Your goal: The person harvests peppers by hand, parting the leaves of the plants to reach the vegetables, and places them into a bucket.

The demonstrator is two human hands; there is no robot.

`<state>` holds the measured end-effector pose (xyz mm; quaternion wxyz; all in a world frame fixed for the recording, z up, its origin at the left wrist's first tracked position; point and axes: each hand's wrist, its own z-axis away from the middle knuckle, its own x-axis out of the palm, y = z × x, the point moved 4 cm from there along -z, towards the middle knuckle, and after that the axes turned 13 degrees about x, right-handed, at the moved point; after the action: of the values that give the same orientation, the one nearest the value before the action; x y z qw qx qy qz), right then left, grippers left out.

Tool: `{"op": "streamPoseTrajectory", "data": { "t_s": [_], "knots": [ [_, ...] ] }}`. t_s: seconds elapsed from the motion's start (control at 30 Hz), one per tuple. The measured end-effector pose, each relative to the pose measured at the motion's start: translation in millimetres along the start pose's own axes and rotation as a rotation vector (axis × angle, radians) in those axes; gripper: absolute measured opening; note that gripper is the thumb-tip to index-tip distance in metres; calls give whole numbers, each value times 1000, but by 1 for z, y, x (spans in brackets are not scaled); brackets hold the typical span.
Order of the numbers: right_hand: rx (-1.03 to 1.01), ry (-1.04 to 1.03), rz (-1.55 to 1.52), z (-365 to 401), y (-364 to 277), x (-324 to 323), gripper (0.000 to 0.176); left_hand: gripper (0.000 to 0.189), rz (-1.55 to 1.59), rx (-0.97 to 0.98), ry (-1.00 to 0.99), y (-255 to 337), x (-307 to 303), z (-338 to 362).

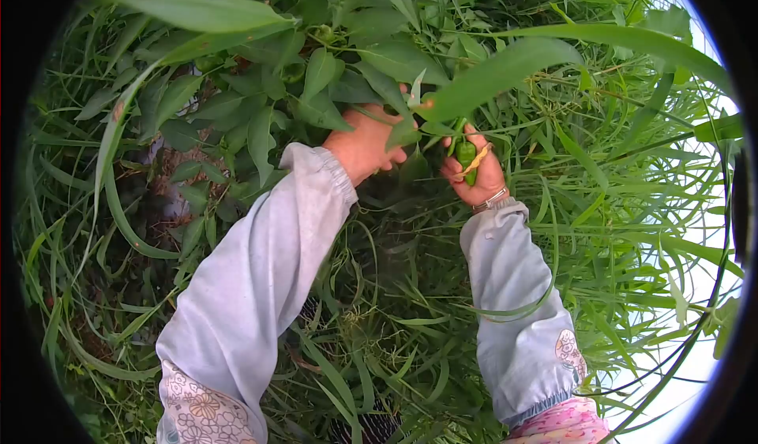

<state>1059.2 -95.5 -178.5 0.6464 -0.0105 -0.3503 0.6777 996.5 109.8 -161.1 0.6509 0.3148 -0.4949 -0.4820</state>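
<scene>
My left hand [365,142] reaches in among the leaves of a pepper plant [320,73], whose foliage covers part of its fingers. The fingers that show are apart, and I see nothing held in them. My right hand [488,174], with a metal bracelet [491,200] at its wrist, is closed around green peppers [467,153]. A yellowed strip of leaf [478,160] lies across those peppers. Both forearms wear pale grey sleeves.
Long grass blades [600,278] grow thickly on the right and below the hands. One broad blade [497,77] arches close in front of the camera, over the right hand. Patches of soil and pale sheeting [175,199] show at the left between stems.
</scene>
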Motion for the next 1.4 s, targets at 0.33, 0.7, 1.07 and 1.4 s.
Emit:
{"op": "streamPoseTrajectory", "data": {
  "t_s": [0.33,0.7,1.07,1.4],
  "knots": [
    [60,-17,118,21,11,10,36,86,171,-47,-69,27,4,54],
    [-127,-160,-152,9,-7,34,31,37,-339,342,297,-49,-53,-22],
    [-64,-379,-190,12,8,41,35,33,-1015,835,618,-120,-62,-148],
    [-25,-221,-197,20,52,16,39,37,-150,343,289,-101,-76,-125]
  ]
}}
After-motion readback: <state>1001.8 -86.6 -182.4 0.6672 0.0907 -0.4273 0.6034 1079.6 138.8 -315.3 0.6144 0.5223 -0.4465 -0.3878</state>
